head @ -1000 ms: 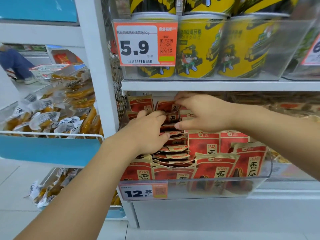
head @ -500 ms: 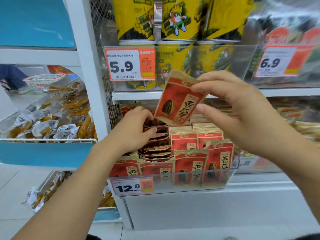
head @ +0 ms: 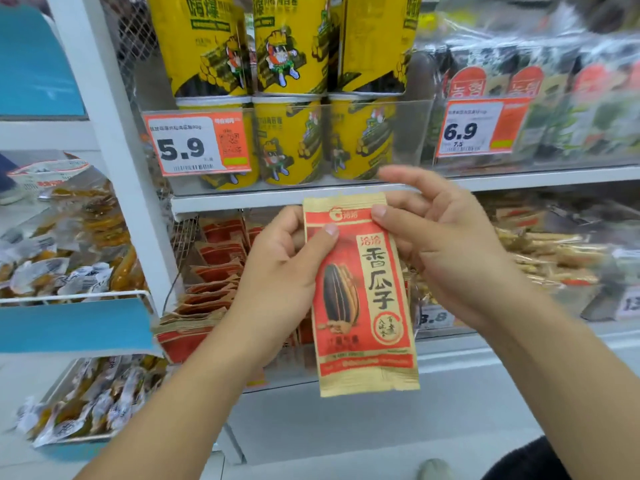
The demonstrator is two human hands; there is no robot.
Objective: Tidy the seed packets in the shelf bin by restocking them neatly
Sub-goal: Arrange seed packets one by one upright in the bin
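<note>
1. A red and tan foil seed packet printed with a striped sunflower seed [head: 360, 299] is held upright in front of the shelf, nearest the camera, its top edge level with the white shelf board [head: 242, 200].
2. The left hand [head: 280, 271] grips the packet's left edge near the top, thumb pressed on the front face and fingers curled behind it.
3. The right hand [head: 446, 251] pinches the packet's upper right corner, thumb on the front; its other fingers are loosely bent above and behind the top edge.
4. Behind the left hand, more red seed packets [head: 214, 268] lie leaning and overlapping in the clear plastic shelf bin [head: 287, 372], untidy on its left side.
5. On the shelf above stand yellow cylindrical snack tubs [head: 287, 136] with an orange and white price tag reading 5.9 [head: 197, 143].
6. Further right hangs a second orange price tag reading 6.9 [head: 481, 128].
</note>
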